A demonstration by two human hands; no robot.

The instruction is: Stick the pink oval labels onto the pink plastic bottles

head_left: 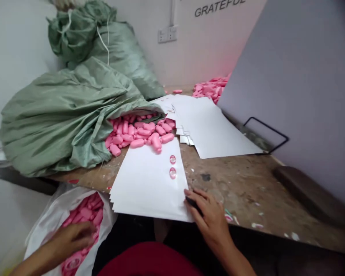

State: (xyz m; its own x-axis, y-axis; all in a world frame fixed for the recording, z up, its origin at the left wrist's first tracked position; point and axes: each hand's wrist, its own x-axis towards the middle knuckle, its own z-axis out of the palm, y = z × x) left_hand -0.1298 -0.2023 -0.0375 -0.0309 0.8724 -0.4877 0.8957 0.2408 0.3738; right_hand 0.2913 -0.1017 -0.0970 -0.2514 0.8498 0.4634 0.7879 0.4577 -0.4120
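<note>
My left hand (74, 239), slightly blurred, is over a white bag (40, 226) full of pink bottles (86, 212). Its fingers are loosely stretched and no bottle shows in them. At the right edge of a stack of white sheets (149, 180), my right hand (209, 216) is closed around a small black object (194, 203) whose kind I cannot make out. Two oval pink-and-white stickers (173, 166) remain on the top sheet, near its right side. Pink bottles (140, 132) spill from a green sack (66, 111) onto the sheet's far end.
More white sheets (212, 126) lie fanned out behind on the worn wooden table (227, 172). A pink pile (211, 89) sits at the back. On the right stand a large pale panel (299, 84) and a black wire frame (271, 130). Another green sack (120, 53) leans against the wall.
</note>
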